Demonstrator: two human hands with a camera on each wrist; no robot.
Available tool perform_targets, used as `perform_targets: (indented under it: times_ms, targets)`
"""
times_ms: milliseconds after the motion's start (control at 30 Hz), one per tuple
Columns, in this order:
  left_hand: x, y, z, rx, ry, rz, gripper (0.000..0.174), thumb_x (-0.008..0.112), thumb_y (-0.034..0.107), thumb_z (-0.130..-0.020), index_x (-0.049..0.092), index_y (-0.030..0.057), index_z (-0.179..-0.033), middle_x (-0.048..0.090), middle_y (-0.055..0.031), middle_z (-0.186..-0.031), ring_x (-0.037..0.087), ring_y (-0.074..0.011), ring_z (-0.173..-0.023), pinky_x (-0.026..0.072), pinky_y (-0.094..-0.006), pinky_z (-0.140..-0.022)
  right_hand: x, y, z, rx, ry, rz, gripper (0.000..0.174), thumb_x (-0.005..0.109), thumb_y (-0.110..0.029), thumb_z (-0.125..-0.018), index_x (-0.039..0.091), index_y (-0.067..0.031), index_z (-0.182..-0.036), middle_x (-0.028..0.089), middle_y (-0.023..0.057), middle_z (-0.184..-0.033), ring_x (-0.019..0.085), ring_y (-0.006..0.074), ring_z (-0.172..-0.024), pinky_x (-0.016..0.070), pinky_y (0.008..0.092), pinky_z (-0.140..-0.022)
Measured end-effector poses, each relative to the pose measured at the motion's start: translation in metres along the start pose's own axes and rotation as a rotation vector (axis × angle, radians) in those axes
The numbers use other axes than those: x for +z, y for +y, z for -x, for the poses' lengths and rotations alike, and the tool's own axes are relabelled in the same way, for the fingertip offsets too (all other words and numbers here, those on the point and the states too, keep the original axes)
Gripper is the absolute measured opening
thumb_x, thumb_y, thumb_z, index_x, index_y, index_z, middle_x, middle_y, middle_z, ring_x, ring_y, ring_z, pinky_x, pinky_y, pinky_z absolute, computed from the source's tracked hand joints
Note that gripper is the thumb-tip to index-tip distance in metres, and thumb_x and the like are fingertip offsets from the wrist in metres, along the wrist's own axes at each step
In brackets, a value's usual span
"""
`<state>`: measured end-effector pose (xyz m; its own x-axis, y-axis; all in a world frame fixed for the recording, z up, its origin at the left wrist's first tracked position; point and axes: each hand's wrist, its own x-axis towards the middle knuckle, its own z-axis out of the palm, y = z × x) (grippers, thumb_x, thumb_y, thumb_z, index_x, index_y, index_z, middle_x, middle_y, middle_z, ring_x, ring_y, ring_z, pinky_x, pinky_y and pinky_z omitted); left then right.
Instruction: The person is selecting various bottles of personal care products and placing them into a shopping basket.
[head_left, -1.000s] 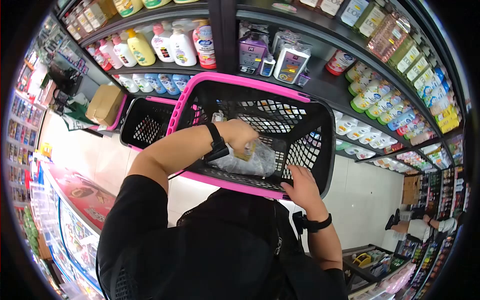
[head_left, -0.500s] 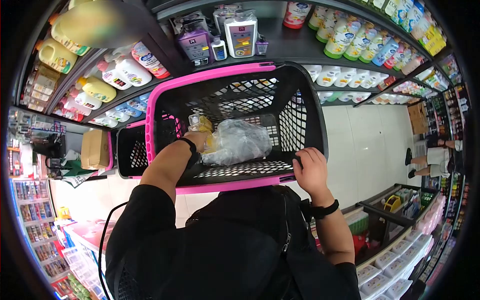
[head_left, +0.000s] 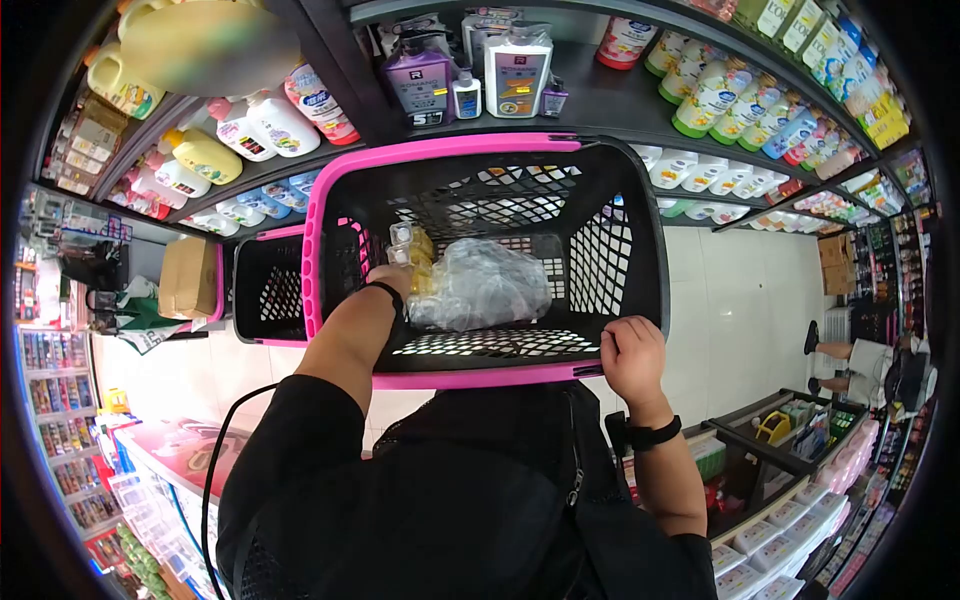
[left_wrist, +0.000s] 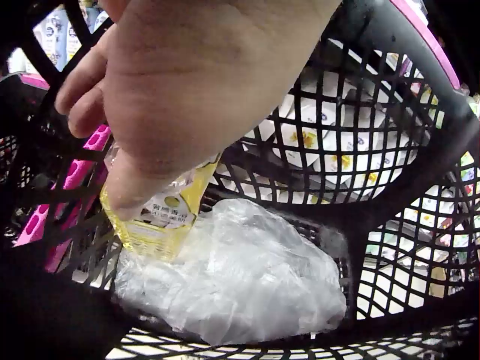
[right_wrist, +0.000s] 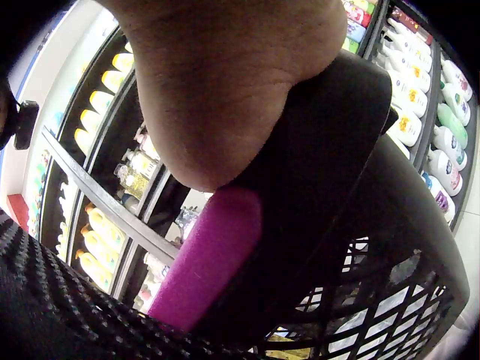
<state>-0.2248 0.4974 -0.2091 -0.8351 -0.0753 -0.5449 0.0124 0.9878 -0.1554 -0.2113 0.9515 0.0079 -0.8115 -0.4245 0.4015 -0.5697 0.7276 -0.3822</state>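
A black mesh shopping basket (head_left: 500, 352) with pink handles is in front of me in the head view. My left hand (head_left: 392, 278) reaches down inside its left side. There it grips a yellow printed package (left_wrist: 161, 217), with the thumb against the package's face in the left wrist view. Beside the package lies a crumpled clear plastic bag (head_left: 490, 285) on the basket floor; its contents are blurred by the plastic. My right hand (head_left: 635, 365) holds the basket's near right rim, its fingers curled over the edge.
Shelves with purple and white bottles (head_left: 518, 75) and several other rows of bottles stand right behind the basket. A second black basket (head_left: 270, 290) and a cardboard box (head_left: 188, 278) sit to the left. A person (head_left: 860, 370) stands far right beyond the tiled floor (head_left: 740, 290).
My left hand has moved from above the plastic bag to the yellow package at the basket's left side. My right hand has shifted to the near right corner of the rim.
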Motion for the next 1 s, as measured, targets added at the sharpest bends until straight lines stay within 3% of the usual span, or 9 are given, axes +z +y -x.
perform_targets:
  times_ms: [333, 467, 500, 533, 567, 733, 767, 900, 1000]
  targets:
    - [0.011, -0.006, -0.006, 0.032, 0.051, 0.055, 0.025, 0.049, 0.013, -0.093, 0.066, 0.0095, -0.111, 0.071, -0.0138, -0.111, 0.069, -0.0304, -0.104, 0.0562, -0.0452, -0.084, -0.001, -0.001, -0.003, -0.022, -0.012, -0.024, 0.009, 0.069, -0.004, -0.073, 0.061, -0.0052, -0.075, 0.063, 0.0098, -0.076, 0.062, 0.0311, -0.074, 0.0500, 0.0429, -0.069]
    - [0.016, -0.012, -0.020, 0.160, -0.128, -0.084, 0.034, 0.054, 0.034, -0.092, 0.069, 0.0145, -0.115, 0.072, -0.0119, -0.113, 0.070, -0.0273, -0.103, 0.0563, -0.0457, -0.083, -0.001, 0.004, 0.001, -0.030, 0.005, -0.025, 0.010, 0.069, -0.007, -0.074, 0.059, -0.0067, -0.073, 0.061, 0.0096, -0.073, 0.060, 0.0309, -0.072, 0.0484, 0.0431, -0.066]
    - [0.026, -0.013, -0.026, 0.212, -0.054, -0.062, 0.029, 0.052, 0.024, -0.093, 0.072, 0.0098, -0.107, 0.074, -0.0135, -0.104, 0.074, -0.0288, -0.092, 0.0574, -0.0499, -0.072, -0.004, 0.005, 0.001, -0.027, -0.004, -0.025, 0.010, 0.069, -0.008, -0.074, 0.059, -0.0074, -0.072, 0.060, 0.0093, -0.073, 0.060, 0.0306, -0.071, 0.0481, 0.0428, -0.066]
    - [0.048, -0.022, -0.041, 0.236, -0.021, 0.003, 0.031, 0.052, 0.023, -0.092, 0.069, 0.0089, -0.114, 0.074, -0.0140, -0.108, 0.073, -0.0293, -0.096, 0.0563, -0.0513, -0.076, -0.006, 0.004, 0.000, -0.013, 0.013, -0.006, 0.010, 0.069, -0.009, -0.074, 0.060, -0.0082, -0.072, 0.060, 0.0090, -0.073, 0.059, 0.0304, -0.071, 0.0479, 0.0426, -0.066]
    - [-0.024, -0.003, -0.002, 0.180, -0.173, -0.095, 0.035, 0.051, 0.025, -0.092, 0.067, 0.0082, -0.118, 0.073, -0.0158, -0.111, 0.071, -0.0297, -0.101, 0.0554, -0.0503, -0.081, -0.006, 0.002, 0.002, 0.004, 0.025, 0.007, 0.010, 0.070, -0.010, -0.074, 0.060, -0.0089, -0.072, 0.060, 0.0087, -0.073, 0.059, 0.0302, -0.071, 0.0477, 0.0425, -0.066]
    - [-0.101, 0.020, 0.011, 0.216, -0.371, -0.143, 0.058, 0.066, 0.039, -0.078, 0.064, 0.0088, -0.127, 0.068, -0.0172, -0.121, 0.067, -0.0341, -0.110, 0.0530, -0.0462, -0.092, -0.016, 0.011, 0.005, 0.041, -0.093, -0.139, 0.013, 0.069, -0.019, -0.080, 0.066, -0.0084, -0.085, 0.064, 0.0092, -0.082, 0.063, 0.0328, -0.078, 0.0503, 0.0431, -0.071]
    - [-0.140, 0.036, 0.012, 0.246, -0.351, -0.095, 0.058, 0.066, 0.042, -0.077, 0.065, 0.0072, -0.123, 0.069, -0.0184, -0.119, 0.066, -0.0356, -0.110, 0.0526, -0.0455, -0.092, -0.026, 0.021, 0.000, 0.102, -0.219, -0.433, 0.016, 0.069, -0.019, -0.085, 0.067, -0.0056, -0.094, 0.068, 0.0108, -0.088, 0.066, 0.0315, -0.080, 0.0522, 0.0408, -0.073]
    - [-0.242, 0.071, 0.033, 0.472, 0.077, 0.287, 0.050, 0.066, 0.044, -0.082, 0.066, 0.0057, -0.115, 0.069, -0.0225, -0.107, 0.067, -0.0383, -0.101, 0.0525, -0.0467, -0.085, -0.055, 0.049, -0.001, 0.523, -0.117, -0.932, 0.017, 0.068, -0.015, -0.091, 0.066, -0.0019, -0.103, 0.069, 0.0118, -0.089, 0.068, 0.0210, -0.082, 0.0531, 0.0311, -0.075]
    - [-0.338, 0.111, 0.056, 0.429, 0.424, 0.372, 0.042, 0.067, 0.037, -0.089, 0.065, 0.0062, -0.118, 0.072, -0.0146, -0.089, 0.069, -0.0336, -0.074, 0.0542, -0.0406, -0.067, -0.059, 0.102, 0.014, 0.535, 0.064, -0.790, 0.018, 0.067, -0.015, -0.091, 0.065, -0.0012, -0.102, 0.069, 0.0119, -0.089, 0.066, 0.0217, -0.079, 0.0529, 0.0310, -0.073]
